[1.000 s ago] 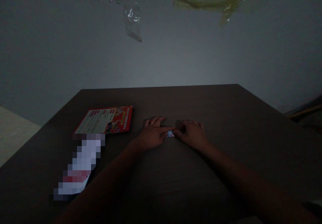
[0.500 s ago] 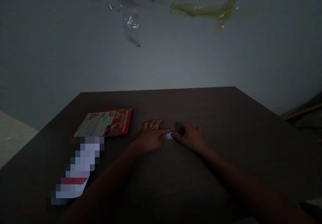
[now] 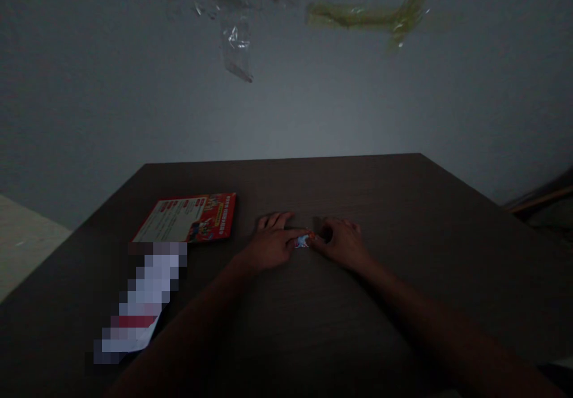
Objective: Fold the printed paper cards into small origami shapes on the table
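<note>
A small printed piece (image 3: 302, 241), pale blue and white with an orange-red part at its right end, lies at the middle of the dark table. It looks like a sticker or a little card, but the light is too dim to tell. My left hand (image 3: 272, 246) holds its left side between thumb and index finger, with the other fingers stretched on the tabletop. On the right end, the thumb and a curled finger of my right hand (image 3: 342, 243) pinch it. Fingertips of both hands cover its edges.
A red and cream printed flat box or booklet (image 3: 188, 218) lies to the left on the brown table (image 3: 340, 189). Nearer me is a long white item (image 3: 145, 296), blurred into blocks. Behind the table rises a grey wall (image 3: 286, 111) with strips of tape (image 3: 353, 16).
Both hands stay at the same place on the small printed piece. A little more of its orange-red end shows, and the whole view has shifted very slightly.
</note>
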A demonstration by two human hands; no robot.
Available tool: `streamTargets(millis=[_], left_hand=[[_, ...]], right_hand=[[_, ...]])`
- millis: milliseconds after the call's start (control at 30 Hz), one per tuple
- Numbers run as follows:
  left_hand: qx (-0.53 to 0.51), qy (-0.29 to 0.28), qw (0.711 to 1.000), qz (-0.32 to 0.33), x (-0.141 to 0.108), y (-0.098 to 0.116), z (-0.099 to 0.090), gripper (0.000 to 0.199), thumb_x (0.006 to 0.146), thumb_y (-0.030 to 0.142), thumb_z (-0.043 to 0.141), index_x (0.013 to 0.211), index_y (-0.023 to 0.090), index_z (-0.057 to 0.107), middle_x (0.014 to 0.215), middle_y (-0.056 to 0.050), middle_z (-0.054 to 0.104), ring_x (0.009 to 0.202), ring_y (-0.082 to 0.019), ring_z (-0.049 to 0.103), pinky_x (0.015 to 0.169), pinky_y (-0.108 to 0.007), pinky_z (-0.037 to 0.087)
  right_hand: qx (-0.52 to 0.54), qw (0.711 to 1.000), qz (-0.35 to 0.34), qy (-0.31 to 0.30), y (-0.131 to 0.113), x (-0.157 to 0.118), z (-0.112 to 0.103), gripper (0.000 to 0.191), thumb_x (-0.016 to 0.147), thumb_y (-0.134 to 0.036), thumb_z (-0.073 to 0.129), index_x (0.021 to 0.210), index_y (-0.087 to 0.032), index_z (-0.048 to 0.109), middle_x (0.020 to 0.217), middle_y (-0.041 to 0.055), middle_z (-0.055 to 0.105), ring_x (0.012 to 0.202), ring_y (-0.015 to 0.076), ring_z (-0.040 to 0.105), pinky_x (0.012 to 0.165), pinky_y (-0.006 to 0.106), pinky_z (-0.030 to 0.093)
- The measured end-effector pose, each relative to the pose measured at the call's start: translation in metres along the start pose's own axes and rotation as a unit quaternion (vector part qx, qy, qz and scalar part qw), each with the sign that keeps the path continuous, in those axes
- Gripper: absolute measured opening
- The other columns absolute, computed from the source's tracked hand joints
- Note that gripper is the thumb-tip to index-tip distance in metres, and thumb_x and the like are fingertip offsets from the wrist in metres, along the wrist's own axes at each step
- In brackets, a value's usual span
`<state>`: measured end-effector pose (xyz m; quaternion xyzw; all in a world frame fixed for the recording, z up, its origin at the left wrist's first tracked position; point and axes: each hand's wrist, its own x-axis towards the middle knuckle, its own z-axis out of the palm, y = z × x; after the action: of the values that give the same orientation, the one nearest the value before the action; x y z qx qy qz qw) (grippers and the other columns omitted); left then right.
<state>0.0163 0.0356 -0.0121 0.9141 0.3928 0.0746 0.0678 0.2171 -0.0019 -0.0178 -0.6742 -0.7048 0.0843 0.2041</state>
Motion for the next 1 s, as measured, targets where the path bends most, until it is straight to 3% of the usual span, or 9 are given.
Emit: streamTargets(millis=[1000], left_hand=[[-0.009,-0.02,1.0,-0.012,0.0013,0.0042,-0.0055,0.042,0.088,0.03,0.042,0.126,0.045,0.045,0.142,0.0,0.034,0.13,-0.026,0.027,0.102,-0.048,0.021]], right_hand=[[0.035,0.999,-0.027,0.017,-0.0052,-0.001,0.0025,0.025,0.071,-0.045,0.062,0.072,-0.021,0.056,0.075,-0.0005,0.063,0.078,0.0191,0.056,0.076,0.034,0.03]])
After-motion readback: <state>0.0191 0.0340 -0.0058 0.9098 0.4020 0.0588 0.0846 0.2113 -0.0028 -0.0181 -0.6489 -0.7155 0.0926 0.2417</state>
